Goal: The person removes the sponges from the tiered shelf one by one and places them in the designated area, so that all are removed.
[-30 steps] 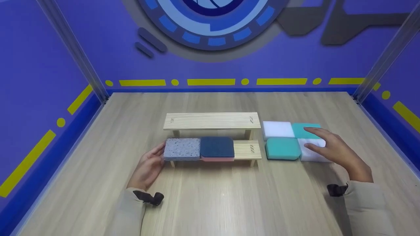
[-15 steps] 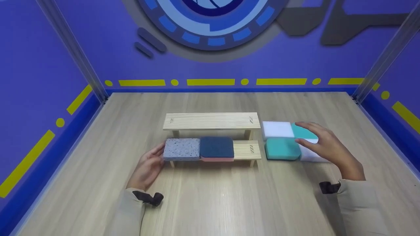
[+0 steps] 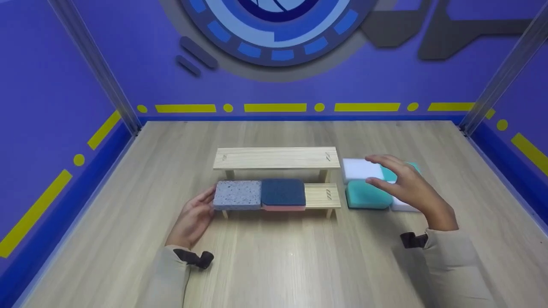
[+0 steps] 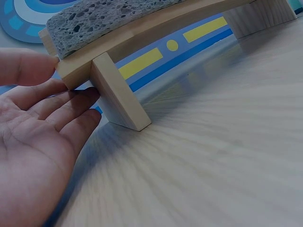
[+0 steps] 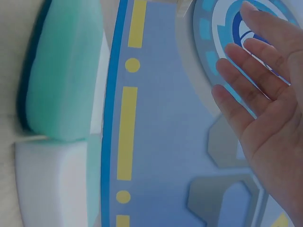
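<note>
My left hand (image 3: 190, 220) holds the left end of a two-tier wooden stand (image 3: 322, 196); in the left wrist view its thumb (image 4: 31, 68) is at the plank's end and its fingers reach beneath. A grey speckled sponge (image 3: 237, 193) lies beside that hand on the lower tier, with a navy-and-pink sponge (image 3: 283, 191) next to it. My right hand (image 3: 413, 190), fingers spread and holding nothing, hovers over sponges right of the stand. Below it are a front teal sponge (image 3: 367, 194), a rear white sponge (image 3: 360, 168), and a partly hidden rear teal sponge (image 3: 388, 173) and front white sponge (image 3: 402, 206).
The stand's upper tier (image 3: 276, 157) rises behind the lower one. A light wood table (image 3: 274, 265) carries everything. Blue-purple panels (image 3: 274, 92) with yellow markings close off its back and sides, with metal posts (image 3: 100, 68) at the rear corners.
My right hand has moved left across the sponges, from the right-hand pair toward the rear white and front teal ones. The left hand and the stand have stayed put.
</note>
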Demonstrator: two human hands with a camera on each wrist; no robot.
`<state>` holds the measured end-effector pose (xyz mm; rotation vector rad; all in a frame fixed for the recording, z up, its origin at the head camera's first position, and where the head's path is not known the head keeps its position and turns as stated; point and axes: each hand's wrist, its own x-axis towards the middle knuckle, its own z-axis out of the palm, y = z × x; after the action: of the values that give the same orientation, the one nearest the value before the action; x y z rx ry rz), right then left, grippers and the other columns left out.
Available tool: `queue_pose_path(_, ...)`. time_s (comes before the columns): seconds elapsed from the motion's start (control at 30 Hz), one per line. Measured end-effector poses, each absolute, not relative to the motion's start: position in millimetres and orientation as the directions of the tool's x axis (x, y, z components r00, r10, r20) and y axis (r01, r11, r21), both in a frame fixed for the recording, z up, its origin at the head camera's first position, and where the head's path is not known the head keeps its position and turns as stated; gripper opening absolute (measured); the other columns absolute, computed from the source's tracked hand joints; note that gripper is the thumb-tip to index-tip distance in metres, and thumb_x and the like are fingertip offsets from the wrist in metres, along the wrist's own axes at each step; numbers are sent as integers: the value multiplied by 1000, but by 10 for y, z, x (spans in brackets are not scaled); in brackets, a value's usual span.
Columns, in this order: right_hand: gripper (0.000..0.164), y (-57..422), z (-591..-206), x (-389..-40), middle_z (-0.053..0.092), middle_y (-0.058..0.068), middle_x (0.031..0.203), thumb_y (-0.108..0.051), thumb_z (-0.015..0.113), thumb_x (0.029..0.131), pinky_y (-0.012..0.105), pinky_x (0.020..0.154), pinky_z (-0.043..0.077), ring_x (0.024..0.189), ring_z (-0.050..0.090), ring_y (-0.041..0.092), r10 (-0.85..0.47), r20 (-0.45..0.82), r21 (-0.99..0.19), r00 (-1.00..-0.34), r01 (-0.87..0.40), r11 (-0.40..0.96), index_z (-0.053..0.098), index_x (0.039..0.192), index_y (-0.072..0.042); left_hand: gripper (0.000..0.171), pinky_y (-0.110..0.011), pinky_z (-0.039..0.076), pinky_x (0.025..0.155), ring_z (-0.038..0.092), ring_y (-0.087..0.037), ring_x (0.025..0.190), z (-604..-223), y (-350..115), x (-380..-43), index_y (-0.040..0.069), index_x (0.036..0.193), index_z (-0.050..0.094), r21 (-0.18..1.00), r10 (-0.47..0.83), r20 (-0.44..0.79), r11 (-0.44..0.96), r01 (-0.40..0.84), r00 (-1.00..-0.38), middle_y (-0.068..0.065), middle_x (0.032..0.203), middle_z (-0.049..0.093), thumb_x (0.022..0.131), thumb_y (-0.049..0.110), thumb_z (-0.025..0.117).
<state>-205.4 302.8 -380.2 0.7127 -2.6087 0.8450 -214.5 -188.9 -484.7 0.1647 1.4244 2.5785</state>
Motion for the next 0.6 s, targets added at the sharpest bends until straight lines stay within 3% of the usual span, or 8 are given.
queue_pose_path(0.17,52,2904,-3784,-2095,60,10,132,-16,73,83,1,98,32,123,54,27,-393,436,-454,-810,-575,680,57,133,-7,67,-23,47,100,58,-14,116,-4865,-1894,-2152,-16,146,13,847,221,21,-523,-100,-975,-12,138,48,81,-20,31)
queue_pose_path(0.3,53,2802,-3760,-2113,60,8,133,-16,74,83,26,101,47,123,54,25,-415,428,-452,-803,-588,671,57,132,-7,67,-23,48,100,58,-14,116,-4869,-1892,-2156,-15,146,14,845,217,19,-525,-100,-976,-12,137,49,81,-20,32)
queue_pose_path(0.4,53,2725,-3746,-2125,60,10,133,-16,73,83,46,99,48,124,54,27,-427,416,-466,-803,-592,657,57,132,-5,67,-24,47,101,58,-14,117,-4861,-1888,-2153,-14,147,17,844,214,7,-525,-109,-977,-17,144,42,81,-20,32)
queue_pose_path(0.6,54,2570,-3734,-2137,59,13,133,-19,73,83,51,101,47,124,53,32,-454,396,-484,-798,-602,635,56,132,-4,66,-24,45,103,56,-14,119,-4843,-1886,-2154,-12,147,19,853,221,-8,-507,-122,-975,-27,154,23,82,-19,31)
